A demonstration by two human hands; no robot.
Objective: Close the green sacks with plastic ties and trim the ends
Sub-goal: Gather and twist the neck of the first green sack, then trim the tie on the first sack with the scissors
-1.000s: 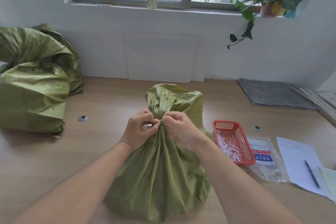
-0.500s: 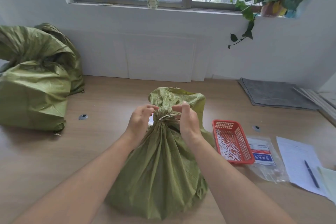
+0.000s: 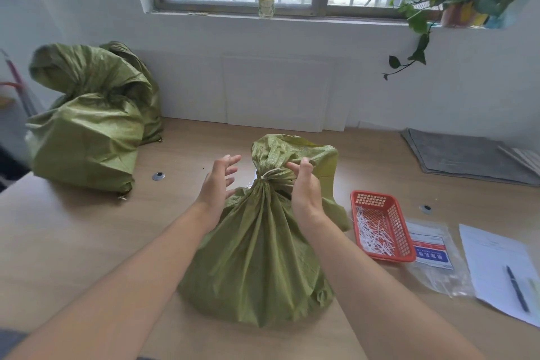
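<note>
On the table, green sack standing upright, its neck bunched and cinched by a pale plastic tie. Left hand hovering just left of the sack's neck, fingers spread and loose, gripping nothing. Right hand closing on the neck's right side, fingers curling round the gathered cloth at the tie. Red basket of white strips sitting just right of the sack; other green sacks slumping well off to its left.
</note>
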